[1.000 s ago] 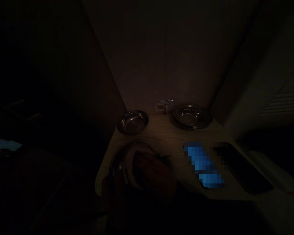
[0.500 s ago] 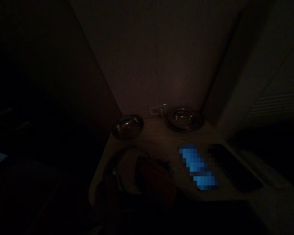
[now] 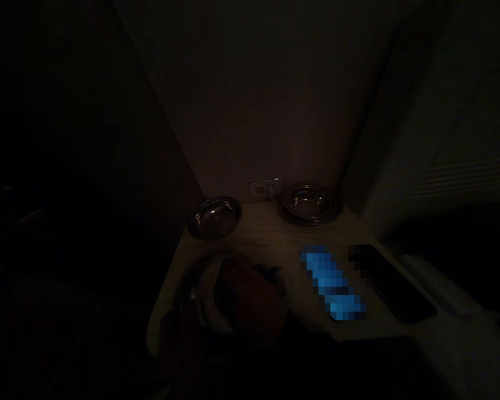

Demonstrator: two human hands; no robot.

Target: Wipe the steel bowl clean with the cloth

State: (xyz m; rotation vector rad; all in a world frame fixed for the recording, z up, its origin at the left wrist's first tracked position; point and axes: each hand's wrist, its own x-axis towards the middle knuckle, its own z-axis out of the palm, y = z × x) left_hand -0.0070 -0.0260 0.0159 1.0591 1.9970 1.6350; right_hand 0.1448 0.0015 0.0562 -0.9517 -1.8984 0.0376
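Observation:
The picture is very dark. A shiny metal plate [image 3: 206,280] lies at the near left of the small wooden table. My right hand [image 3: 256,297] is over the plate, its fingers bent around a dark, crumpled cloth [image 3: 224,291] that rests on the metal. Some of the cloth sticks out beyond the far side of that hand. Close to the plate's near left edge is my left hand [image 3: 179,333], mostly lost in shadow. It seems to be at the rim, but its fingers are too dark to make out.
Behind the plate sits a metal bowl [image 3: 215,218], with a stack of metal plates [image 3: 311,204] at the back right. A lit phone [image 3: 333,283] and a dark phone [image 3: 394,283] lie on the table [image 3: 291,244]. A wall socket [image 3: 265,188] is at the back.
My right hand and the cloth have shifted a little to the left over the plate. The whole view has also moved slightly. My left hand stays at the plate's near left.

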